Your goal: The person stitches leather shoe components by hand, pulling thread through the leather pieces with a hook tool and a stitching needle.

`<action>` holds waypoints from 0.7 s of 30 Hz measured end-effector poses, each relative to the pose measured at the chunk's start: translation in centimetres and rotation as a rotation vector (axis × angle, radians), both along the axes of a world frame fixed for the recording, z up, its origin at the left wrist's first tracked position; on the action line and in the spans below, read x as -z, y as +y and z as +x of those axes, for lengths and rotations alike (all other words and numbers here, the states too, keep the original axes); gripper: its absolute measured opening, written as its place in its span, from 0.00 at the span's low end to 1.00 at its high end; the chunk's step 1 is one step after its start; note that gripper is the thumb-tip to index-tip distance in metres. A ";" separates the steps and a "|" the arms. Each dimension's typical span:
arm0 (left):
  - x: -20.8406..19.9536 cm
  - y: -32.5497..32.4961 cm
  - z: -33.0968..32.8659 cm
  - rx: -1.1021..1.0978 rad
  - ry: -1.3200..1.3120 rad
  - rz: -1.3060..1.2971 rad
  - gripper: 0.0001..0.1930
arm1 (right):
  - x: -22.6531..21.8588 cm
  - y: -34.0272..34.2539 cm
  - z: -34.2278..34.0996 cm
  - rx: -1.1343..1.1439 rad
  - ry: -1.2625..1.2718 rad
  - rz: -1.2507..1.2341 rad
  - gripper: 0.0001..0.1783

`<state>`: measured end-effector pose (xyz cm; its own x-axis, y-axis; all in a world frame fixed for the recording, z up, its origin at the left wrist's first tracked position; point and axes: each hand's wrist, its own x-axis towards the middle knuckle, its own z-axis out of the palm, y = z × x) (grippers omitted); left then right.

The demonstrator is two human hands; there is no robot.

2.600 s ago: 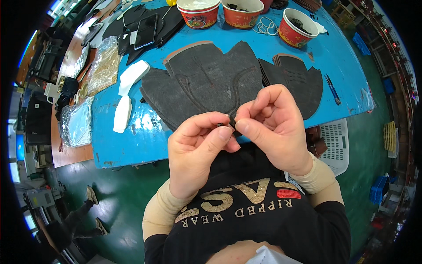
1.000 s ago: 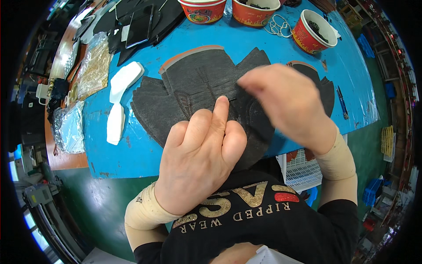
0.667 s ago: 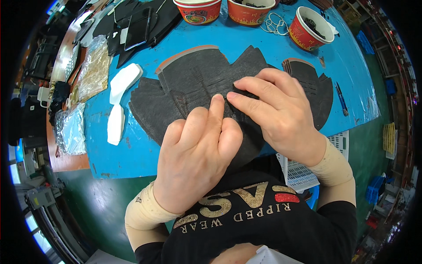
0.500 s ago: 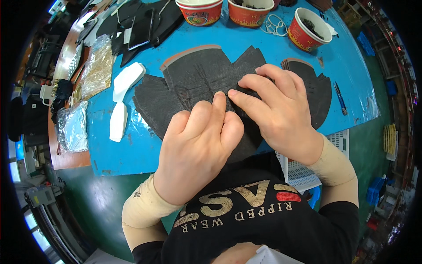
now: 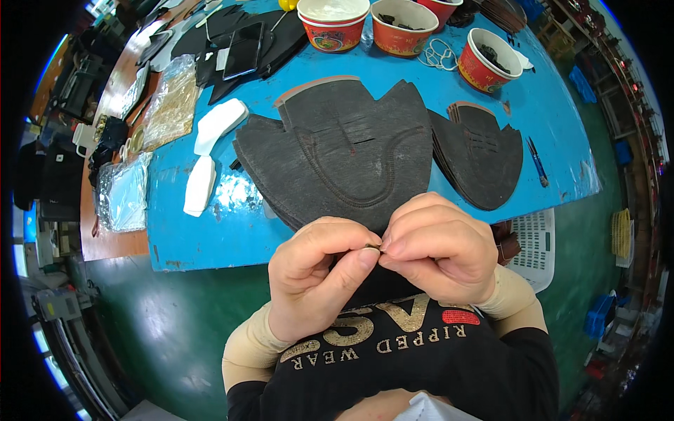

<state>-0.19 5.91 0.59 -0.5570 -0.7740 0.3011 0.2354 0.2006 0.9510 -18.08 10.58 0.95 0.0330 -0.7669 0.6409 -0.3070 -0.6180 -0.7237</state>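
Observation:
My left hand and my right hand meet at the front edge of the table. Both are closed in a pinch, fingertip to fingertip, on a small dark piece. It is mostly hidden, so its kind does not show. Just beyond the hands lies a stack of black stitched panels, lying flat, with a curved seam and short slits in the top one. A reddish-brown edge runs along its far side. To its right rests a second stack of black panels, also slit.
Red paper bowls, some with small black pieces, stand at the back beside a white cord. A slim blue-and-black tool lies right. Leftward are white shaped pieces, a phone and plastic bags. A white basket sits below the table.
Both hands have drawn back from the black panel toward my body and now pinch a small dark piece between them. The slits and seam they covered are visible.

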 end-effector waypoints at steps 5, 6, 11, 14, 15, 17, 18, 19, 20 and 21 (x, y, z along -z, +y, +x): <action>0.6 0.0 0.4 -0.058 0.002 -0.039 0.08 | -0.1 -0.5 0.7 0.023 -0.001 0.045 0.14; 0.7 -0.1 0.4 -0.063 0.002 -0.036 0.08 | 0.0 -0.6 1.1 0.021 -0.066 0.066 0.14; 1.2 -0.6 0.3 -0.151 0.120 -0.002 0.11 | 0.7 -1.9 2.1 -0.026 -0.224 0.070 0.17; 0.7 -1.6 0.4 -0.228 -0.077 -0.314 0.14 | 0.1 -3.1 1.1 -0.050 -0.214 0.041 0.18; 0.9 -2.1 0.5 -0.230 -0.080 -0.306 0.14 | -0.2 -3.9 0.4 -0.050 -0.209 0.040 0.18; 1.3 -3.0 1.0 -0.507 -0.340 -0.757 0.17 | -0.8 -6.0 -1.6 0.145 0.190 -0.056 0.18; 1.4 -3.5 0.9 -0.519 -0.409 -0.855 0.20 | -1.0 -7.2 -2.4 0.134 0.382 -0.106 0.17; 1.5 -3.6 0.9 -0.516 -0.412 -0.850 0.20 | -1.0 -7.9 -2.9 0.120 0.574 -0.157 0.15; 1.7 -3.9 0.9 -0.502 -0.485 -0.921 0.22 | -1.0 -8.0 -2.8 0.120 0.575 -0.153 0.15; 1.8 -4.0 0.9 -0.487 -0.558 -0.991 0.23 | -1.0 -8.2 -2.7 0.118 0.658 -0.160 0.17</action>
